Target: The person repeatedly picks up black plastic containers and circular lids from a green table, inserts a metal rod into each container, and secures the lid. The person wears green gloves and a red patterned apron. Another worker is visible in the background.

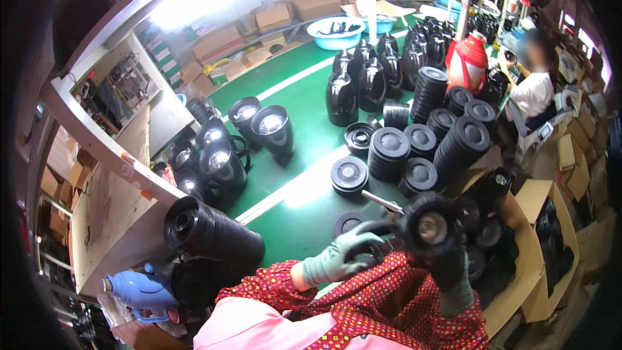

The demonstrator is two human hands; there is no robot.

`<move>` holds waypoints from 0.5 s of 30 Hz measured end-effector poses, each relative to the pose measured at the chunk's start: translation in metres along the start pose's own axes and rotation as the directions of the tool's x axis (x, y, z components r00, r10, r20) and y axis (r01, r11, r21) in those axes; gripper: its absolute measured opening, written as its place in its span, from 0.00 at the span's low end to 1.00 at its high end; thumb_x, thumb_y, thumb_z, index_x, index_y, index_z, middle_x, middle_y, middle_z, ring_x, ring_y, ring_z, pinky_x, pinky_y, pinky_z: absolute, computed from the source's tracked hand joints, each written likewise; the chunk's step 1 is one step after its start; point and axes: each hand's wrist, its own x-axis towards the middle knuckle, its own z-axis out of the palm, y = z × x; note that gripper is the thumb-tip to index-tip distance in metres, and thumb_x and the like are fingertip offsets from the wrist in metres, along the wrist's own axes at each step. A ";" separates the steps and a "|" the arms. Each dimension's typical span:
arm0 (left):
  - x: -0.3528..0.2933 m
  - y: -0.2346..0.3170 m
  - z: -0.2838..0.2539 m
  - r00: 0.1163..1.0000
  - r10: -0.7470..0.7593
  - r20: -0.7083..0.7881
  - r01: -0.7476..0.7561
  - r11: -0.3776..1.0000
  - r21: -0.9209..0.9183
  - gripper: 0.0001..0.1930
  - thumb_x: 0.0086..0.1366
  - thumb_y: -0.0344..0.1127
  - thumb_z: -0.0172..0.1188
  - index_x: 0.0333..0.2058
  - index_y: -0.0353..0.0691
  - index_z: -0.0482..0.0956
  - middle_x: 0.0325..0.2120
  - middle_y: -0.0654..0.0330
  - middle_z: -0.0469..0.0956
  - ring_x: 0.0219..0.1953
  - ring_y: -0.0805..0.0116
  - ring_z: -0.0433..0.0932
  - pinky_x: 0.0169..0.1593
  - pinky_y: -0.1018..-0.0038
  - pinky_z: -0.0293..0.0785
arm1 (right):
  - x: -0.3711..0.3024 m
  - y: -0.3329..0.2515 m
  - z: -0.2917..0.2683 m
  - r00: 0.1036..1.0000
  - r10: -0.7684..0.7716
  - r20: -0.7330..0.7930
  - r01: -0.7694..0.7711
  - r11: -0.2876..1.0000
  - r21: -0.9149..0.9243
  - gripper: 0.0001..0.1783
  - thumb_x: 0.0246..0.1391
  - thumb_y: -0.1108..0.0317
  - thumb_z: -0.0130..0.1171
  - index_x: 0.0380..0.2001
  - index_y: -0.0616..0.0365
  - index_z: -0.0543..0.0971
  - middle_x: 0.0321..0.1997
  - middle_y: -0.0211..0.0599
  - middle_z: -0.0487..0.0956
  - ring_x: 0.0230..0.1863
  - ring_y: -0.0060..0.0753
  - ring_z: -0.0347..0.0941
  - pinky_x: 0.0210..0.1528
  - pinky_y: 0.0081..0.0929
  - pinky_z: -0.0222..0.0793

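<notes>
In front of my chest is a black round plastic part (430, 225), with a pale circle in its middle; its exact kind cannot be made out. My right hand (451, 271), in a dark glove with a grey-green cuff, grips it from below and the right. My left hand (343, 256), in a grey-green glove, curls its fingers round a dark curved loop at the part's left side. A slim silver tool (382, 202) lies just beyond, beside a short stack of black lids (350, 175). Another flat black disc (348, 222) lies close to my left fingers.
Stacks of black lids (389, 149) and black jugs (372, 84) crowd the green table (304, 110). Open black vessels (272, 128) stand left, near a long disc stack (214, 230). Right are a cardboard box (528, 253) of black parts and a seated person (534, 84); a red jug (466, 61) stands farther back.
</notes>
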 end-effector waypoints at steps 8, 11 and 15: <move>0.052 -0.061 -0.104 0.579 0.005 -0.815 0.222 0.961 0.164 0.13 0.73 0.33 0.61 0.51 0.33 0.81 0.41 0.57 0.85 0.41 0.69 0.80 0.47 0.70 0.76 | 0.038 0.048 0.076 0.973 0.046 -0.225 -0.125 0.928 -0.352 0.25 0.75 0.51 0.52 0.61 0.58 0.79 0.57 0.37 0.83 0.50 0.28 0.81 0.51 0.35 0.81; 0.089 -0.135 -0.186 0.421 0.152 -0.894 0.151 0.960 0.234 0.16 0.66 0.26 0.65 0.53 0.31 0.79 0.49 0.51 0.80 0.47 0.61 0.81 0.52 0.65 0.77 | 0.029 0.061 0.083 0.994 -0.108 -0.015 0.066 0.708 -0.703 0.22 0.62 0.70 0.65 0.58 0.68 0.79 0.57 0.52 0.83 0.59 0.45 0.81 0.64 0.37 0.74; 0.176 -0.218 -0.261 0.247 0.102 -0.964 0.188 0.970 0.151 0.14 0.70 0.34 0.68 0.45 0.29 0.77 0.54 0.54 0.70 0.49 0.64 0.77 0.48 0.71 0.77 | 0.026 0.048 0.086 0.977 -0.167 0.130 0.199 0.525 -0.828 0.22 0.59 0.66 0.70 0.56 0.60 0.83 0.48 0.47 0.86 0.48 0.49 0.84 0.52 0.40 0.79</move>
